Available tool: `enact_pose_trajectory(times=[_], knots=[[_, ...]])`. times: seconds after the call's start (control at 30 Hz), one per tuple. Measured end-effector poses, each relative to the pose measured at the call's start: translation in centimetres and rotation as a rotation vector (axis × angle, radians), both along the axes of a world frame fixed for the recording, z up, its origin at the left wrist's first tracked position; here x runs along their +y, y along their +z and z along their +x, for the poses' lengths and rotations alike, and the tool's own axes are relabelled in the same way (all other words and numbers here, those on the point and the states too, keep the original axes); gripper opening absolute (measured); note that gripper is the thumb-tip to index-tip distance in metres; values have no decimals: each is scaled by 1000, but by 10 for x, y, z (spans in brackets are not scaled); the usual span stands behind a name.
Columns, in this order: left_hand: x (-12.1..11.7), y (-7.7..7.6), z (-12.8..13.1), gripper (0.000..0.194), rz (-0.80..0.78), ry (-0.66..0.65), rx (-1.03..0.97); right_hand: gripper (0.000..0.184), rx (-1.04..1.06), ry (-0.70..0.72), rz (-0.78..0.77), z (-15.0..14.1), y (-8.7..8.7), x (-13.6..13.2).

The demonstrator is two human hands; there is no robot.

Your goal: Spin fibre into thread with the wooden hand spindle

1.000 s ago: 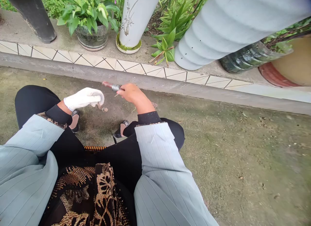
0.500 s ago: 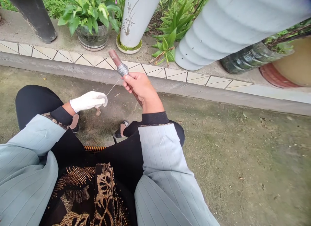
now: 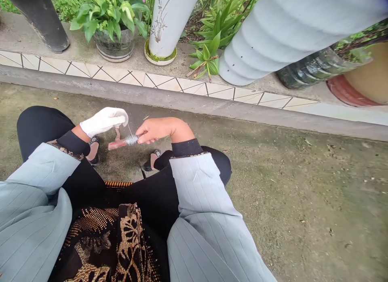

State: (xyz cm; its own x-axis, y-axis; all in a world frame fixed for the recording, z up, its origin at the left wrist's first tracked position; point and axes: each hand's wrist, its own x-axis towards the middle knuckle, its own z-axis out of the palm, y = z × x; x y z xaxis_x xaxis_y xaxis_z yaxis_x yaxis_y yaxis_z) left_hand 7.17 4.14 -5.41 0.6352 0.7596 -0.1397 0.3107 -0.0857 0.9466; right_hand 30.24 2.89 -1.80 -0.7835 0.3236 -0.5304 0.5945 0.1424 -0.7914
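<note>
- Right hand [image 3: 154, 130] grips the stick [image 3: 117, 145] just behind its silvery coil [image 3: 131, 140], seemingly leaving that clear.
- Gloved left hand [image 3: 105, 120] pinches the strand [image 3: 129, 129], apparently for tension.

Stained concrete ground [image 3: 287, 185] — beyond it, a low ledge [image 3: 80, 49] edged with pale tiles [image 3: 165, 83] — soft daylight.

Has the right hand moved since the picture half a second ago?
Yes: the right hand has moved down the picture, away from the tiled ledge, and slightly left.
</note>
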Motion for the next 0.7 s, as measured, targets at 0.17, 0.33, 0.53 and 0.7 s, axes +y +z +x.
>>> enact_pose_trajectory(times=[0.17, 0.33, 0.53, 0.7], knots=[[0, -4, 7, 38, -80, -8, -76, 33, 508, -765, 187, 15, 15, 1], [-2, 6, 3, 35, -130, -133, -52, 36, 190, -1090, 384, 25, 0, 16], [-4, 19, -1, 33, -74, -265, 67, 25, -390, -689, 536, 12, -20, 21], [-3, 12, -2, 28, -33, -165, 99, 24, -535, -132, 267, -5, -16, 10]])
